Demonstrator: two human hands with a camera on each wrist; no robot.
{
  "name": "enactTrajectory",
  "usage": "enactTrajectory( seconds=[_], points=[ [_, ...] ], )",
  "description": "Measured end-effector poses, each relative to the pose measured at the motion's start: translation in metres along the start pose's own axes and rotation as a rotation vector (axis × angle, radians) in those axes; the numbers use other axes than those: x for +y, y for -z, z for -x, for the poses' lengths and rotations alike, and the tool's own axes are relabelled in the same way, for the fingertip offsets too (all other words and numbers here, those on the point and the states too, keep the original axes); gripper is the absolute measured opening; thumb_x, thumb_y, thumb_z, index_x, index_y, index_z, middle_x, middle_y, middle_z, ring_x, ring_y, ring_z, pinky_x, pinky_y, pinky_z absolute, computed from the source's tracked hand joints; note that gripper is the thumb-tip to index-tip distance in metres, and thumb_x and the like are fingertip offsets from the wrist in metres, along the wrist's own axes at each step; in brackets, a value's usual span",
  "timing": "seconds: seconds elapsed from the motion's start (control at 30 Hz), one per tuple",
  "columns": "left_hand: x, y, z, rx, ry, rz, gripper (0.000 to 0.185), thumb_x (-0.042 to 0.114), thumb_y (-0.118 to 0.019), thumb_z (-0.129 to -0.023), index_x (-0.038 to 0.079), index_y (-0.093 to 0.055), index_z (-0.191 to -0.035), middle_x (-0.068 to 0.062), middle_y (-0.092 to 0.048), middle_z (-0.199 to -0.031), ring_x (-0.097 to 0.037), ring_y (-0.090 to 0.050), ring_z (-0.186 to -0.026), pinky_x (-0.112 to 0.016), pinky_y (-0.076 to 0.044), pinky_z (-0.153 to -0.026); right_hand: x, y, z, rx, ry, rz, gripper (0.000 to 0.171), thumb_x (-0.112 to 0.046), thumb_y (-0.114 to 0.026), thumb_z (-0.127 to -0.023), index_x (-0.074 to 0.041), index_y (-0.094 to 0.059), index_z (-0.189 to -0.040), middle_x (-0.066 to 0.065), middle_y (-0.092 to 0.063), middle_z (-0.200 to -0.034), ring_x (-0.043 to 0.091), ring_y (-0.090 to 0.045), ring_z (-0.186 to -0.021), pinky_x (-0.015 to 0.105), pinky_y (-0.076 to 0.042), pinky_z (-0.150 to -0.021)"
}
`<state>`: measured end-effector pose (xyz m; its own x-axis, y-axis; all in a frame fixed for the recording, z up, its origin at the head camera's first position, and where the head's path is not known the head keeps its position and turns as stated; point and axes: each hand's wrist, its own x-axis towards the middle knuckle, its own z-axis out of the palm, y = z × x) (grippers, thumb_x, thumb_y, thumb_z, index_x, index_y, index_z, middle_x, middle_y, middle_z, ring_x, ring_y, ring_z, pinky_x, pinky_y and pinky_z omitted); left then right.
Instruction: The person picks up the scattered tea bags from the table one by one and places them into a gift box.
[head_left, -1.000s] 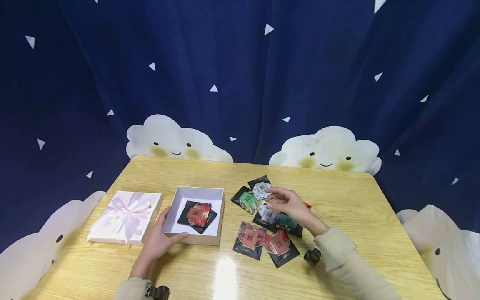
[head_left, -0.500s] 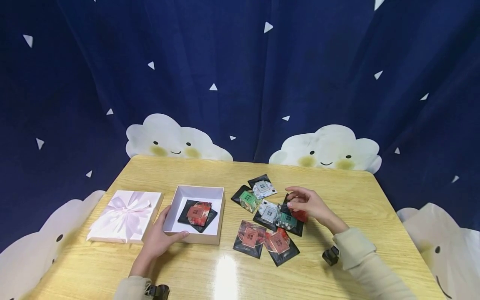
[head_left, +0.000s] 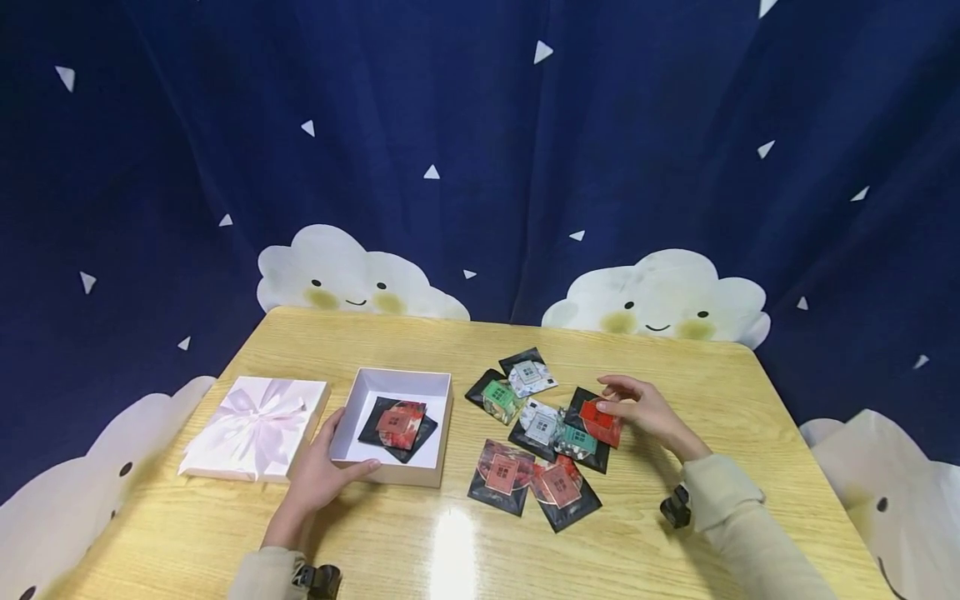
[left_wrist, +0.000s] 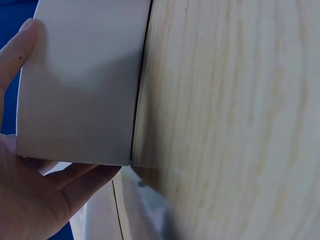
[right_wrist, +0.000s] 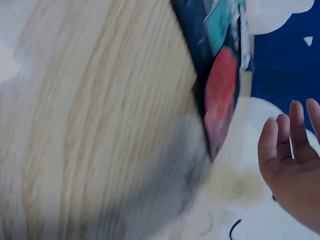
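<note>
My left hand [head_left: 318, 471] grips the near left corner of a pale open box [head_left: 405, 475], thumb along the front wall and fingers at the left side. In the left wrist view the fingers curl round the edge of the box wall [left_wrist: 82, 90]. Inside lie black sachets, the top one a red-labelled sachet [head_left: 397, 425]. My right hand [head_left: 641, 408] hovers with loosely bent fingers at another red-labelled sachet [head_left: 600, 421]. From the right wrist, that sachet [right_wrist: 220, 95] appears apart from the hand [right_wrist: 295, 165], which holds nothing.
Several more sachets overlap right of the box, including a green-labelled sachet [head_left: 498, 400], a teal-labelled sachet [head_left: 576, 442], a white-labelled sachet [head_left: 528, 372] and a red-labelled sachet [head_left: 501, 477]. A white lid with a ribbon bow [head_left: 258, 421] lies at the left. A dark curtain [head_left: 480, 125] hangs behind the table.
My right hand has moved right, from over the white-labelled sachets to the red-labelled sachet, whose label has come into view. The left hand stays on the box.
</note>
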<state>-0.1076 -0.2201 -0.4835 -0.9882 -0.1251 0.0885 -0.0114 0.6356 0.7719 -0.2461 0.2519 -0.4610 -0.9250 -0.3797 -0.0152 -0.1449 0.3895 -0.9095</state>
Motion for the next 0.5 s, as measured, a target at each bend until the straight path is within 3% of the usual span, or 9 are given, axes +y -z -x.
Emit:
enactTrajectory(
  seconds=[0.2, 0.5],
  points=[
    [0.000, -0.001, 0.000, 0.000, 0.009, -0.004, 0.100, 0.029, -0.083, -0.064, -0.005, -0.025, -0.138, -0.031, -0.033, -0.136, -0.045, -0.035, -0.122, -0.053, -0.031, -0.099, 0.020, 0.011, -0.005, -0.010, -0.050, 0.129, 0.058, -0.024, -0.069, -0.081, 0.002, -0.047, -0.128, 0.026, -0.048, -0.116, 0.026, -0.048, -0.092, 0.036, -0.043, -0.072],
    [-0.001, 0.000, 0.000, 0.000, 0.012, -0.019, 0.100, 0.030, -0.082, -0.065, -0.005, -0.024, -0.139, -0.032, -0.033, -0.136, -0.045, -0.034, -0.123, -0.053, -0.030, -0.100, 0.037, 0.021, -0.011, -0.092, -0.112, 0.211, 0.067, -0.027, -0.073, -0.077, 0.004, -0.045, -0.129, 0.030, -0.040, -0.130, 0.046, -0.037, -0.115, 0.057, -0.035, -0.090]
  ],
)
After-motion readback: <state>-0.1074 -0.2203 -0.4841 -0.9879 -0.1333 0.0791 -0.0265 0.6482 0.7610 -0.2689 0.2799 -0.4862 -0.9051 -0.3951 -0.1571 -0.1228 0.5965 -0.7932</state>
